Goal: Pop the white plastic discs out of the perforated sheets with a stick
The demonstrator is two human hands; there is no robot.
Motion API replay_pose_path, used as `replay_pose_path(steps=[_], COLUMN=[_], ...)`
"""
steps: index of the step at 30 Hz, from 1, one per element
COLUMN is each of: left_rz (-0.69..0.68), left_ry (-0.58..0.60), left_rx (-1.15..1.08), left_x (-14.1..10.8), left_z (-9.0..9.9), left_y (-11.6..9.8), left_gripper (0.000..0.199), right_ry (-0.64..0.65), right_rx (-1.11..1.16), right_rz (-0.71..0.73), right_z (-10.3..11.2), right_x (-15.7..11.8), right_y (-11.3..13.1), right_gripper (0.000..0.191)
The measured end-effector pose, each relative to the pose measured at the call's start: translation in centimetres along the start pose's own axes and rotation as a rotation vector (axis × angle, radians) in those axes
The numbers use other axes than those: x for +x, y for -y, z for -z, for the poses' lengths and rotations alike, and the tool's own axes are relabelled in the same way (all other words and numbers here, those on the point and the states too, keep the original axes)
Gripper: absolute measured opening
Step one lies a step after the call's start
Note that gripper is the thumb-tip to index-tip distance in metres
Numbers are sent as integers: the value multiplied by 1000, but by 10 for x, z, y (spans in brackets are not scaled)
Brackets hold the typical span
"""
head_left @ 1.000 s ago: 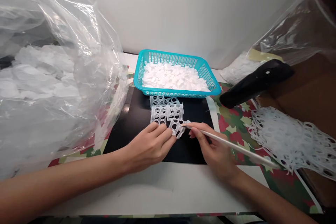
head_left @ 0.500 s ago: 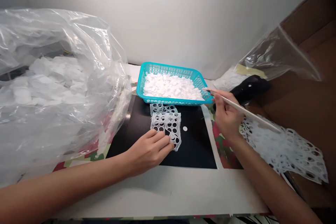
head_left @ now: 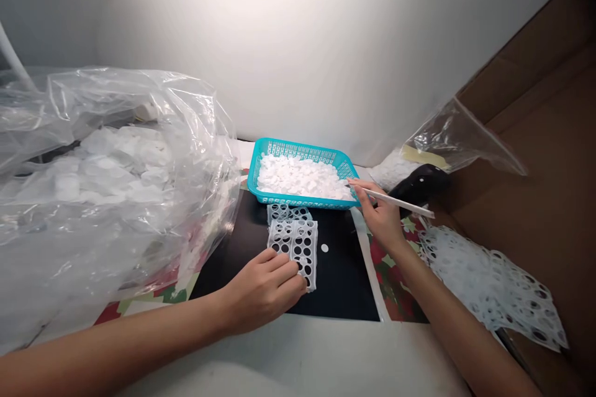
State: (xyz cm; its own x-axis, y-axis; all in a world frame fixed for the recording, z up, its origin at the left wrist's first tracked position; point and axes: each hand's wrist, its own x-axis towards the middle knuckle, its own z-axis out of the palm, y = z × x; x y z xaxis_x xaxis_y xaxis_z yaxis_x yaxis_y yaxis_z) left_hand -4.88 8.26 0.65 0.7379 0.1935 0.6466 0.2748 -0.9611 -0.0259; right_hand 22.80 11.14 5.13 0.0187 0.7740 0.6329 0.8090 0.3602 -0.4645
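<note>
My left hand [head_left: 266, 290] is closed on the lower edge of a white sheet punched with round holes [head_left: 302, 242], which lies on a black mat [head_left: 344, 288]. A second holed piece [head_left: 282, 211] shows behind it, close to the basket. Pinched in my right hand [head_left: 382, 217] is a slim white stick-shaped tool [head_left: 405, 203], whose tip reaches into the right end of a turquoise basket [head_left: 302, 201]. Small white discs [head_left: 298, 175] are heaped in that basket. One loose white disc [head_left: 325, 248] rests on the mat, right of the sheet.
At the left a big clear plastic bag [head_left: 186, 217] holds white pieces. Holed scrap sheets [head_left: 493, 279] are piled at the right, beside a cardboard box wall [head_left: 526, 186]. Behind my right hand lie a black object [head_left: 421, 183] and another clear bag [head_left: 465, 142].
My right hand has moved left with the tool, whose tip now reaches farther into the basket. The whole view has shifted somewhat. My left hand stays on the holed sheet, which looks flatter.
</note>
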Motion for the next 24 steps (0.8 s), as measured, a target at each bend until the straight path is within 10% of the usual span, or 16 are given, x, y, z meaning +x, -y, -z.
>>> replay_pose_path(steps=[16, 24], left_rz=[122, 248], left_ry=[57, 81], left_rx=[-140, -264], left_x=[-1, -2], left_z=[0, -5], left_y=[-2, 0], left_gripper=[9, 6], right_ry=[9, 58], right_rx=[-34, 129], right_rz=[-36, -48], right_z=[6, 19], right_x=[33, 9], right_y=[-24, 10], right_gripper=[35, 26])
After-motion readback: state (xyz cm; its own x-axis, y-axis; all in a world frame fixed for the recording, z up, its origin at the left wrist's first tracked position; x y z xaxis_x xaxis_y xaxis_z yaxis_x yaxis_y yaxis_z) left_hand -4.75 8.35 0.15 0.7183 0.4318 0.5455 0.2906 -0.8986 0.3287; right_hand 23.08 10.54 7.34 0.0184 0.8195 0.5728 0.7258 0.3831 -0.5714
